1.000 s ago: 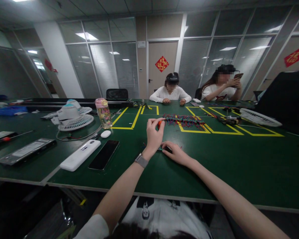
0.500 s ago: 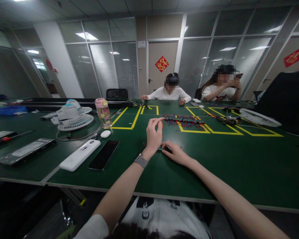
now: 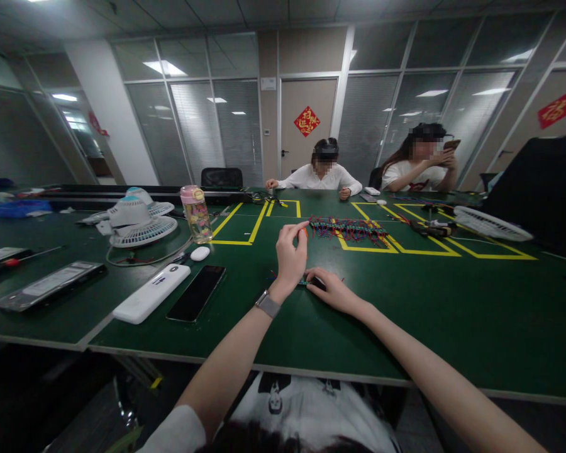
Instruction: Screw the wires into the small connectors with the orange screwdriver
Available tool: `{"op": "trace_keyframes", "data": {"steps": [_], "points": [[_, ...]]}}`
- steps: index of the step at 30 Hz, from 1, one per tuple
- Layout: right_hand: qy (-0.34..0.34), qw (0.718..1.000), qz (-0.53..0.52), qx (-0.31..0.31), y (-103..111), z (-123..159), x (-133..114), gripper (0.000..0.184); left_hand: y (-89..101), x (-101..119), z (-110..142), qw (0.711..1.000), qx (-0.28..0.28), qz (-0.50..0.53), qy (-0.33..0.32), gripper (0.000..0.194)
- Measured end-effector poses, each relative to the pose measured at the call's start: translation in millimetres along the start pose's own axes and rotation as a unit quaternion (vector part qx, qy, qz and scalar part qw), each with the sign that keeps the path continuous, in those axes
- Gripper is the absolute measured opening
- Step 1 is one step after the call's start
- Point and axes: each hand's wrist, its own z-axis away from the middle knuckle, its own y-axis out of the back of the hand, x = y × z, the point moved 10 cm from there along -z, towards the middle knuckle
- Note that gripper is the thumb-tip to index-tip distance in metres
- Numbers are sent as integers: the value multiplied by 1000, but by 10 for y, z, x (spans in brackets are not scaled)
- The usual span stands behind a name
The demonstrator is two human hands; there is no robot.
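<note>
My left hand (image 3: pixel 291 255), with a watch (image 3: pixel 267 304) on its wrist, is raised just above the table with its fingers pinched together. A bit of something orange (image 3: pixel 304 233) shows at the fingertips; the rest of it is hidden by the hand. Lower and to the right, my right hand (image 3: pixel 330 288) rests on the table, its fingertips on a small green circuit board (image 3: pixel 302 282) with thin red and blue wires. My left hand and wrist cover part of this board. Beyond my hands lies a row of similar small boards (image 3: pixel 349 229) with tangled red and blue wires.
On the left are a black phone (image 3: pixel 197 294), a white power bank (image 3: pixel 151 294), a white oval case (image 3: pixel 200 253), a bottle (image 3: pixel 197 215) and a fan (image 3: pixel 143 228). Yellow tape (image 3: pixel 370 249) marks the green table (image 3: pixel 453 314). Two people sit opposite.
My left hand's fingertips have shifted very slightly. My right hand stays on the small circuit board. The phone held by the person at right has tilted a little.
</note>
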Motion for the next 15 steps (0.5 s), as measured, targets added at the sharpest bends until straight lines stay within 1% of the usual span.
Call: {"op": "trace_keyframes", "data": {"steps": [5,11,15], "points": [[3,1000,-1,0,-2,1,13,7,19,-46,-9,999,8,-29,9,19],[4,1000,-2,1,-3,1,15,8,3,-5,-3,1000,-2,1,-8,23],[3,1000,-3,1,-5,0,25,8,24,10,1,999,4,-33,-11,17]]}}
